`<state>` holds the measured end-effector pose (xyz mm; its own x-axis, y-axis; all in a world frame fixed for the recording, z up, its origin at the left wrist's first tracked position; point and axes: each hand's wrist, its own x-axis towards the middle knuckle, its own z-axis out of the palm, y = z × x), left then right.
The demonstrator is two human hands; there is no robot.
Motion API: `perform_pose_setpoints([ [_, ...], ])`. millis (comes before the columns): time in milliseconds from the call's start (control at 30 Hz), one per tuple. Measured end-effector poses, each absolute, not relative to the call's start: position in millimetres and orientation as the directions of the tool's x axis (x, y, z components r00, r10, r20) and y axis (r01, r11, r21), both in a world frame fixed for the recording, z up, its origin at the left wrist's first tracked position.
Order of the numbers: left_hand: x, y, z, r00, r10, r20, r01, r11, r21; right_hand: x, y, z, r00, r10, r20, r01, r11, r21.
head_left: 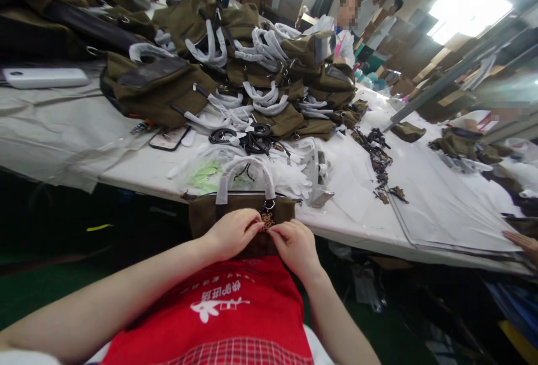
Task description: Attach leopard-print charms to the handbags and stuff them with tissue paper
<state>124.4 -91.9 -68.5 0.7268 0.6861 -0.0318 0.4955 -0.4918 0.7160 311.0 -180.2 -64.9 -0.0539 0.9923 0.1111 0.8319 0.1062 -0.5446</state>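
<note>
- Red apron [218, 303] with white print is covering the wearer's front, closest to the camera, and both bare forearms are reaching over it.
- Olive bag [204, 213] is standing upright between the apron and the edge of the table [357, 225], its zip running along the top.
- White-wrapped handles [268, 177] are arching above the bag, and a metal ring [269, 204] is hanging at the base of one.
- Patterned brown charm [268, 219] is hanging below that ring, against the bag's front.
- Left hand [235, 233] is pinching the charm's left edge between thumb and fingers.
- Right hand [294, 246] is pressing thumb and fingers together at the charm's lower right, probably gripping it too, though the contact is too small to make out surely.
- Just beyond the bag, green sheets [205, 174] are lying among clear plastic.
- Black straps [256, 139] are lying coiled behind these, with a phone [168, 139] resting to their left.
- More olive bags [168, 93] are forming a heap farther back.
- Loose charms [380, 163] are trailing across the table on the right.
- Beyond the heap, a co-worker [347, 45] is standing.
</note>
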Motion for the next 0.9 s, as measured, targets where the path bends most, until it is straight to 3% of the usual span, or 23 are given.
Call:
perform_pose_setpoints([
  [67, 131, -81, -74, 0.619, 0.785, -0.014, 0.556, -0.425, 0.714, 316, -177, -74, 0.069, 0.985, 0.156, 0.765, 0.048, -0.642],
  [167, 146, -66, -83, 0.554, 0.810, -0.191, 0.640, -0.268, 0.720, 317, -171, -92, 0.223, 0.969, 0.109, 0.611, -0.052, -0.790],
  [233, 156, -60, -87, 0.547, 0.794, -0.265, 0.667, -0.222, 0.711, 315, -167, -104, 0.270, 0.960, 0.073, 0.544, -0.090, -0.834],
  [400, 169, -62, -89, 0.527, 0.796, -0.298, 0.694, -0.201, 0.692, 313, -159, -121, 0.362, 0.931, 0.039, 0.437, -0.133, -0.889],
  [600, 165, -72, -98, 0.505, 0.824, -0.257, 0.625, -0.143, 0.768, 309, -161, -117, 0.296, 0.955, -0.018, 0.395, -0.139, -0.908],
  [733, 158, -68, -106, 0.532, 0.784, -0.319, 0.461, 0.047, 0.886, 314, -168, -105, 0.272, 0.962, 0.039, 0.505, -0.108, -0.856],
  [900, 151, -60, -106, 0.609, 0.689, -0.393, 0.391, 0.171, 0.904, 327, -174, -91, 0.185, 0.983, 0.016, 0.614, -0.103, -0.782],
])
